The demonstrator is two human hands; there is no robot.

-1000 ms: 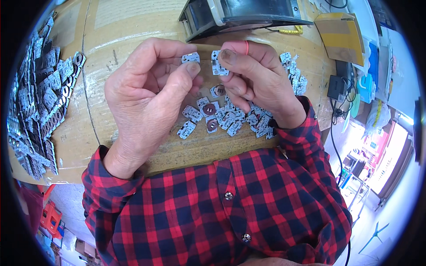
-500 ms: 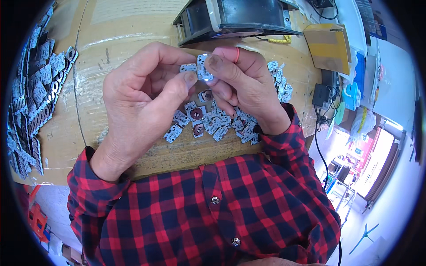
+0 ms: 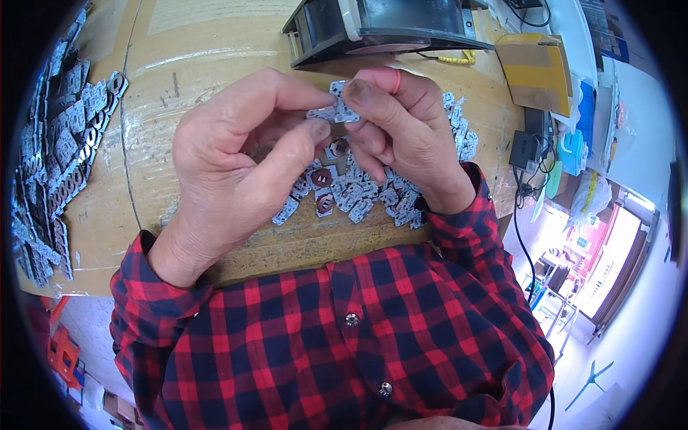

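Above the table, my right hand [image 3: 401,115] pinches a small pale circuit board [image 3: 342,92] between thumb and fingers. My left hand [image 3: 240,161] comes at it from the other side, its thumb and forefinger closed on a smaller board piece [image 3: 322,113] that meets the first one; whether the two are joined I cannot tell. Below the hands lies a loose pile of small circuit boards [image 3: 358,197], some bearing round dark-red parts [image 3: 322,178]. The left hand's lower fingers are partly hidden behind its thumb.
Stacked strips of circuit board panels [image 3: 75,143] lie along the table's left side. A black fan [image 3: 387,29] stands at the back, with a yellow coiled cord beside it. An open cardboard box [image 3: 534,72] and a black power adapter [image 3: 525,149] are at the right.
Both hands have shifted slightly right. The board in my right hand has tilted, and the smaller piece in my left hand has turned flatter against its lower edge.
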